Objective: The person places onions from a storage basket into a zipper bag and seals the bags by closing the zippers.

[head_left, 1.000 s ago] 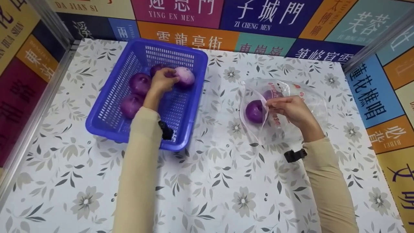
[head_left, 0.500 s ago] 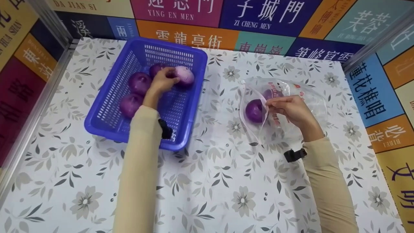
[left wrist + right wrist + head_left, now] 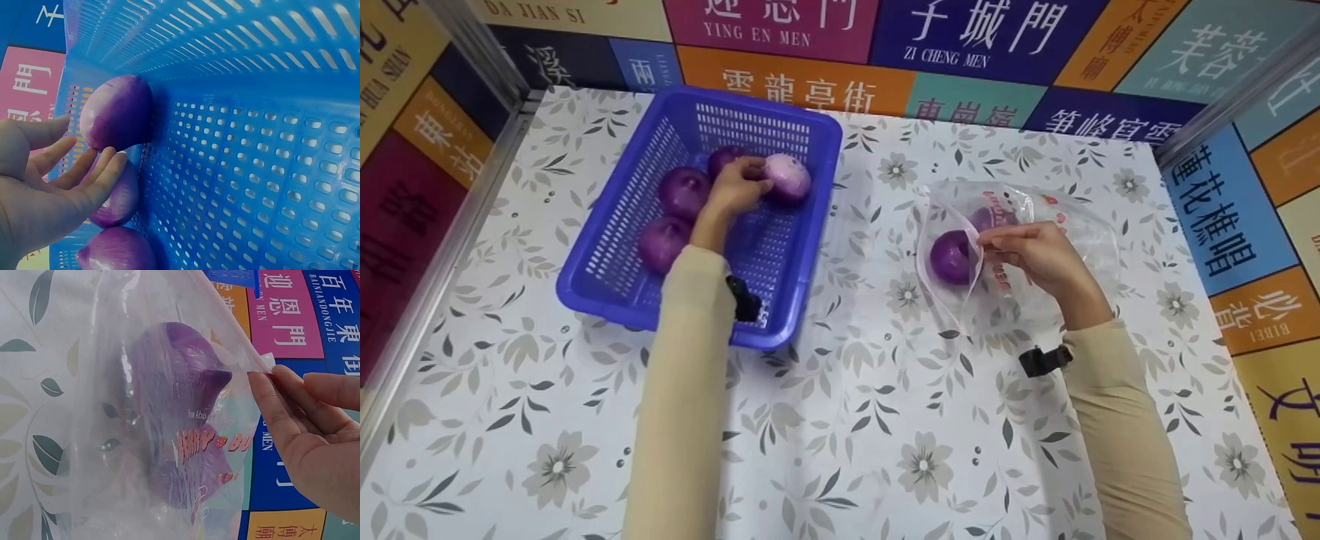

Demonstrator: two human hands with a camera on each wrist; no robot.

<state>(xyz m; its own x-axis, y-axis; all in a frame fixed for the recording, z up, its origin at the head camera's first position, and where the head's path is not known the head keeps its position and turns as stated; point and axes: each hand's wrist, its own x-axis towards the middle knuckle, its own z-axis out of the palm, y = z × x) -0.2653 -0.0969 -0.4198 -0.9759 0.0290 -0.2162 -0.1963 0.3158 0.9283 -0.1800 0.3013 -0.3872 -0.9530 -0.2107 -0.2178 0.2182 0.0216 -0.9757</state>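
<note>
Beside a pale-topped purple onion (image 3: 789, 178) in the blue plastic basket (image 3: 819, 217), my left hand (image 3: 731, 187) has its fingers spread and relaxed. In the left wrist view the fingertips lie close to the onion (image 3: 118, 112); whether they touch it I cannot tell. Other purple onions (image 3: 685, 193) sit along the basket's left and far sides. On the right, my right hand (image 3: 1039, 255) pinches the mouth edge of a clear printed plastic bag (image 3: 1084, 232), holding it apart. Inside the bag lie two purple onions, one near the mouth (image 3: 951, 259) and one deeper (image 3: 191, 467).
A white table (image 3: 840, 450) with a leaf and flower print carries the basket and bag, which stand apart. Panels with coloured lettering (image 3: 810, 86) rise along the back and both sides. A black strap mount (image 3: 1044, 361) is on the right wrist.
Almost nothing differs. The left hand's fingers shift slightly beside the pale-topped onion, and the right hand keeps its pinch on the bag.
</note>
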